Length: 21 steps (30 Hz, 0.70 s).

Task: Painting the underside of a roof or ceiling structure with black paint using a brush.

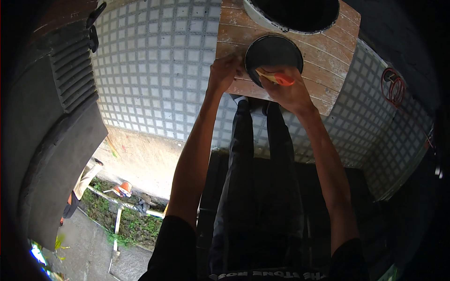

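A small round container (286,49) with a black rim and a dark grey inside stands on a worn wooden tabletop (318,61). My right hand (290,93) is closed around the orange-and-tan handle of a tool (281,78), over the container's near right side. Its working end is hidden, so I cannot tell what kind of tool it is. At the container's left edge is my left hand (226,72), its fingers curled in against the rim. Shadow hides part of the left fingertips.
A larger white-walled bucket (262,18) with a dark inside stands just beyond the small container. Pale square-patterned tiles (154,70) cover the floor. A coiled red cable (393,86) lies at the right. Down left are plants (145,227) and part of another person (77,192).
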### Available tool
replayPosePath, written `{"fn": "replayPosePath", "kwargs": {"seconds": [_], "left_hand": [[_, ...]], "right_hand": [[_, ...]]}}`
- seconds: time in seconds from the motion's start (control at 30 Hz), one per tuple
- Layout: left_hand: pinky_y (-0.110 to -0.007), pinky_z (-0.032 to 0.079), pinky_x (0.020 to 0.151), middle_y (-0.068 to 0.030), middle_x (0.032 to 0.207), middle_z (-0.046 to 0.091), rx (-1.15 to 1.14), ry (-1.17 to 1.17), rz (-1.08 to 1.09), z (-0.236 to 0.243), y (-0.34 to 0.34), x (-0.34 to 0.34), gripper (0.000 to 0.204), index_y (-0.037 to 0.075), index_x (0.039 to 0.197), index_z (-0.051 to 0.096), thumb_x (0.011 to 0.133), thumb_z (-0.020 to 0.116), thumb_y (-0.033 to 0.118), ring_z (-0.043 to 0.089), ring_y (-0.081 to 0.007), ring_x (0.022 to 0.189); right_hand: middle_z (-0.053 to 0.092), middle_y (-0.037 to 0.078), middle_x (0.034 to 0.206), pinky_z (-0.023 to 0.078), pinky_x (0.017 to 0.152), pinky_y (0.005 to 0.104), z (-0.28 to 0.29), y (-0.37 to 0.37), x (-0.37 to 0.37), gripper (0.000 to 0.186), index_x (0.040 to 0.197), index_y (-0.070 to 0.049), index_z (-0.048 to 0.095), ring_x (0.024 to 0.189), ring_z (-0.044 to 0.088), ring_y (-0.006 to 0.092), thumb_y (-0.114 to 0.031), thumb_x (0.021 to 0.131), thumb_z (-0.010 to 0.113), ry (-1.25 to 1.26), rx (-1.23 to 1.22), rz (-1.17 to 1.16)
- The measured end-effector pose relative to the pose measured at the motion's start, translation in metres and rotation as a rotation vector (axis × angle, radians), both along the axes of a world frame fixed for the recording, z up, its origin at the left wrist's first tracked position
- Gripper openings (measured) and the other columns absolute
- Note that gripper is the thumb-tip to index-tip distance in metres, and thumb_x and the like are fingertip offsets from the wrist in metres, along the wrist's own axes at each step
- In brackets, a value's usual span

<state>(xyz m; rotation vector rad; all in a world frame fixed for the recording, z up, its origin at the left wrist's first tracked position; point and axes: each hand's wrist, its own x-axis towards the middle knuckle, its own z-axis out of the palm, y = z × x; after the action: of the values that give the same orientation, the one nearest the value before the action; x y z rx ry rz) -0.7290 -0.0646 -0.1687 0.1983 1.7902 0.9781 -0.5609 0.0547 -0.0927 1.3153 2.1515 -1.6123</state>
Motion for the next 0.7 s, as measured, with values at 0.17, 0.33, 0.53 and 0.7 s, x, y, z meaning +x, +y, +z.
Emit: {"fn": "replayPosePath", "kwargs": {"seconds": [0.17, 0.33, 0.53, 0.7], "left_hand": [[-0.029, 0.053, 0.064, -0.0073, 0.072, 0.071, -0.023, 0.144, -0.11, -0.005, 0.01, 0.0, 0.027, 0.0, 0.089, 0.075, 0.094, 0.068, 0.026, 0.069, -0.0131, 0.067], [-0.029, 0.053, 0.062, -0.0081, 0.07, 0.07, -0.041, 0.23, -0.072, -0.005, 0.009, 0.004, 0.021, -0.001, 0.086, 0.074, 0.09, 0.074, 0.02, 0.068, -0.0128, 0.063], [-0.029, 0.053, 0.062, -0.0083, 0.072, 0.072, 0.003, 0.215, -0.033, -0.006, 0.013, 0.007, 0.02, -0.001, 0.087, 0.074, 0.089, 0.074, 0.019, 0.068, -0.0129, 0.062], [-0.028, 0.053, 0.061, -0.007, 0.069, 0.071, 0.015, 0.293, -0.091, -0.016, 0.006, 0.003, 0.021, -0.001, 0.086, 0.075, 0.09, 0.073, 0.019, 0.067, -0.0119, 0.062]], "right_hand": [[0.07, 0.013, 0.11, 0.053, 0.095, 0.0416, 0.017, -0.009, -0.01, 0.027, 0.111, -0.01, 0.073, 0.106, 0.066, 0.0325, -0.021, 0.087, 0.069, 0.059, 0.265, 0.223], [0.071, 0.009, 0.104, 0.054, 0.091, 0.0404, 0.008, -0.016, 0.005, 0.021, 0.105, -0.01, 0.074, 0.099, 0.066, 0.031, -0.018, 0.086, 0.068, 0.112, 0.537, 0.415], [0.071, 0.009, 0.098, 0.054, 0.087, 0.0398, -0.003, -0.017, 0.018, 0.022, 0.101, -0.007, 0.073, 0.096, 0.067, 0.0291, -0.016, 0.081, 0.072, 0.147, 0.573, 0.546], [0.069, 0.012, 0.093, 0.054, 0.084, 0.0399, 0.0, -0.018, 0.012, 0.021, 0.092, -0.005, 0.071, 0.092, 0.067, 0.03, -0.012, 0.073, 0.077, 0.005, 0.406, 0.658]]}}
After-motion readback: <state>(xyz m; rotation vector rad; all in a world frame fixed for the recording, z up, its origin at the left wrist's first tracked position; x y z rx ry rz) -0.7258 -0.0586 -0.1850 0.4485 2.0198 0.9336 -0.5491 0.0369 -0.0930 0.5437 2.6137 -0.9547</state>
